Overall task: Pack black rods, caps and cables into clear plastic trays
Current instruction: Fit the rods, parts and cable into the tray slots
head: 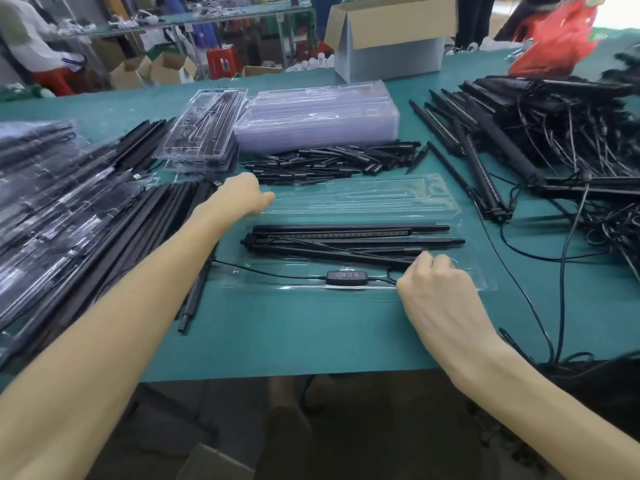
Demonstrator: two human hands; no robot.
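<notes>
The right hand (433,282) curls its fingers over the right end of the rods (346,237) in the near tray (485,285), apparently seating them. The left hand (242,195) reaches the far tray (433,195); its fingers are hidden, so I cannot tell its grip. The cable (343,274) lies along the near tray's front on the bench (294,334). It likely needs tucking in next.

A long table (311,334) covered in green runs to the far side, where an open cardboard box (391,39) stands beside a red plastic bag (561,46) on the right, with a green-topped bench (207,19), a red stool (221,62) and floor cartons (166,69) far left.
</notes>
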